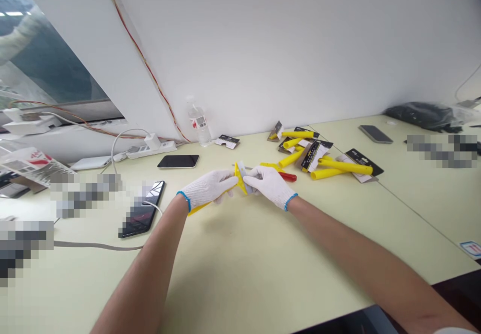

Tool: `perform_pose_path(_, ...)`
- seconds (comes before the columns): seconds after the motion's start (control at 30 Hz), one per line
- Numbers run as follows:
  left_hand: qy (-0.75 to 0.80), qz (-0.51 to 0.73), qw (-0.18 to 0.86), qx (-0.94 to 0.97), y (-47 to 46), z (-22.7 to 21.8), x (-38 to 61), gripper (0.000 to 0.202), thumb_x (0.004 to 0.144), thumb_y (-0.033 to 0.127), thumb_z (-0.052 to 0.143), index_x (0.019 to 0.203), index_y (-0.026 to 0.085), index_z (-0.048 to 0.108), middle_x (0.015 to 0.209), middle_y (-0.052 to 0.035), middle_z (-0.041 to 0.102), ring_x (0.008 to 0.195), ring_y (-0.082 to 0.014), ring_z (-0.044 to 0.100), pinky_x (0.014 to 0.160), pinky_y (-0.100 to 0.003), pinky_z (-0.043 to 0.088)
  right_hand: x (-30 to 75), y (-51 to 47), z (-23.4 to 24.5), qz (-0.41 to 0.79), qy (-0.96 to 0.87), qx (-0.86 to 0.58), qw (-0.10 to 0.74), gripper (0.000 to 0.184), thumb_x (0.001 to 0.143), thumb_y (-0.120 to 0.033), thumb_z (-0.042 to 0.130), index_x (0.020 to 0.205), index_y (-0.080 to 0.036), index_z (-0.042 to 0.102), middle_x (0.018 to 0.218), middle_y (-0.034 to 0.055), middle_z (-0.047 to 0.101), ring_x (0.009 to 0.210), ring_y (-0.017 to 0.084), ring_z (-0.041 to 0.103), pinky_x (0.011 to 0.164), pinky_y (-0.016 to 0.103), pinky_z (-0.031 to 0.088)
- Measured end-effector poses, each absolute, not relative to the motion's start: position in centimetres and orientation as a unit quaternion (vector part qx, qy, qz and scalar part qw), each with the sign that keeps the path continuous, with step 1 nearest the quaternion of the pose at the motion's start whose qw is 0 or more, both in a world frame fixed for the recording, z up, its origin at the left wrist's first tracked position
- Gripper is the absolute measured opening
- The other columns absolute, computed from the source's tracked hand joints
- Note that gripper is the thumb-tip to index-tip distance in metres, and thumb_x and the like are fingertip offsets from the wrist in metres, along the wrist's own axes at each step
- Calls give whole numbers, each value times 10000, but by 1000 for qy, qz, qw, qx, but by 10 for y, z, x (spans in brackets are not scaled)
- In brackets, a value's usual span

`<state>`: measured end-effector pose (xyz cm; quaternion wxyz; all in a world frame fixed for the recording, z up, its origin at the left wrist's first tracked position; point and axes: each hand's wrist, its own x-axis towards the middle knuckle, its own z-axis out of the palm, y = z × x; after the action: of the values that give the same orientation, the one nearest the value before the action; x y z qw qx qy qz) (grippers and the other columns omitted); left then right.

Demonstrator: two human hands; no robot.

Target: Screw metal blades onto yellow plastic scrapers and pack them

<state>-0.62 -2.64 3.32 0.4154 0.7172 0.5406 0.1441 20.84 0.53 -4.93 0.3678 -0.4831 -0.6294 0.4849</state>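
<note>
Right of the fingers (255, 174) lie packaged handles (345, 166) on the tabletop (233, 274); left of them, two smartphones (178, 161) (one near a power strip (150, 149)).

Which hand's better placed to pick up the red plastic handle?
Right, probably: the white knit-gloved right hand sits just beside the red plastic handle. The white knit-gloved left hand is farther away, beyond the flat yellow plastic piece both hands grip.
</note>
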Motion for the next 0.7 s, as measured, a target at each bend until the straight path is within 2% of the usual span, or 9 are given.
perform_pose_path(0.2,537,145,416,719,-26,32,-7,360,895,581,579,922,244,702,884,-41,726,588,-148,586,578,-284,478,208,5,-48,469,-638,-477,382,235,868,-419,717,853,-188,675,825,19,712,740,156,642,689,276,535)
perform_pose_path(0.43,535,144,420,719,-26,31,-7,356,903,565,571,890,229,689,887,-55,729,580,-144,581,590,-291,483,209,4,-48,470,-638,-482,374,245,867,-423,717,840,-187,656,801,15,696,721,156,632,660,277,520)
perform_pose_path(0.6,528,149,418,724,-29,33,-7,415,935,569,518,985,201,702,883,-51,717,602,-132,563,592,-257,474,209,5,-49,475,-636,-479,375,245,857,-411,731,826,-186,639,783,12,686,720,156,633,661,275,528)
perform_pose_path(0.7,523,150,415,729,-31,34,-7,422,935,571,527,977,191,706,854,-42,697,607,-127,540,575,-245,455,209,4,-46,509,-630,-465,359,256,878,-424,715,841,-184,634,777,16,697,706,154,643,647,267,529)
